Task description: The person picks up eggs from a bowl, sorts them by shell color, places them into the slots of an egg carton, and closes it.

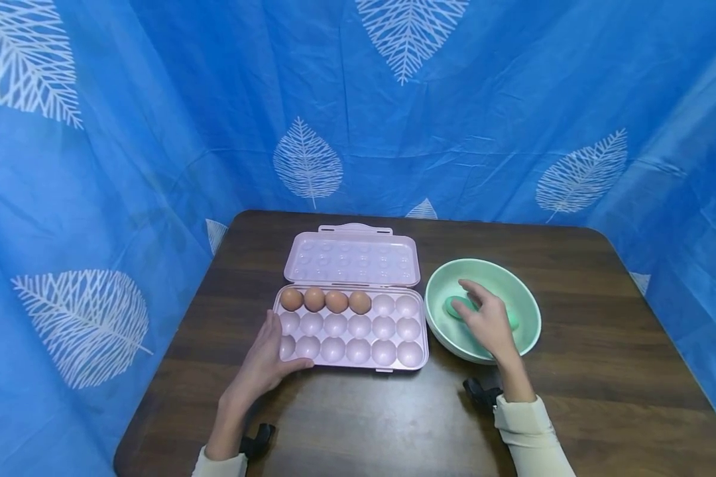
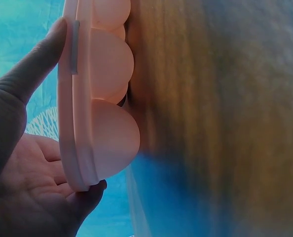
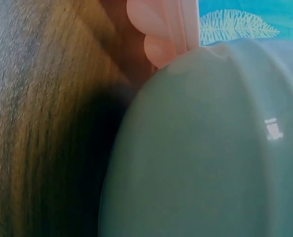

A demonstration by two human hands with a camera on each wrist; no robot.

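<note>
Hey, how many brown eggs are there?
4. The brown eggs fill the four leftmost cups of the tray's far row, one each. Others could hide behind the right hand in the bowl.

Backdrop's all bright blue fabric (image 1: 483, 132), kinda wrinkly, hanging along the left, far and right sides. Big white skeleton-leaf prints (image 1: 86, 328) scattered over it. The table (image 1: 602, 344) is dark brown woodgrain, rounded at the far corners, with a soft patch of glare (image 1: 388, 414) near the middle of the near side.
</note>
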